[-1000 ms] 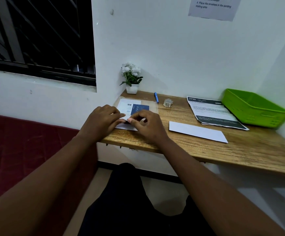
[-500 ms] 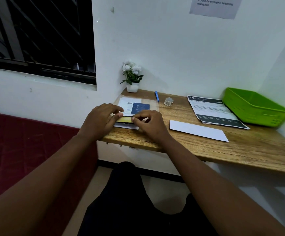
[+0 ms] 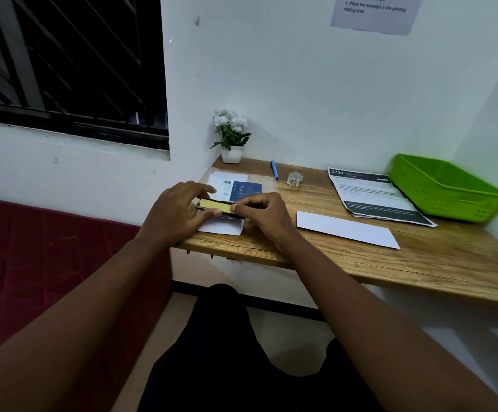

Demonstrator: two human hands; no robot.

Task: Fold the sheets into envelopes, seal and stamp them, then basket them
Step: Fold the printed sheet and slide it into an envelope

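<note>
At the desk's left end my left hand [image 3: 176, 214] and my right hand [image 3: 264, 214] both pinch a small yellow strip with a dark edge [image 3: 216, 207], held just above a white sheet [image 3: 222, 227]. Behind them lies a clear sleeve holding white and blue printed papers [image 3: 243, 185]. A white envelope [image 3: 347, 228] lies flat in the middle of the wooden desk [image 3: 420, 263]. A stack of printed sheets [image 3: 372, 193] sits farther right, beside the green basket [image 3: 446, 188] in the far right corner.
A small potted white flower [image 3: 231, 138] stands in the back left corner. A blue pen [image 3: 274, 170] and a roll of tape [image 3: 295, 178] lie near the wall. A red mattress [image 3: 48, 248] is on the left, below a dark window.
The yellow strip was hidden under my fingers a second ago. Both hands have since lifted it off the white sheet, and more of it shows now.
</note>
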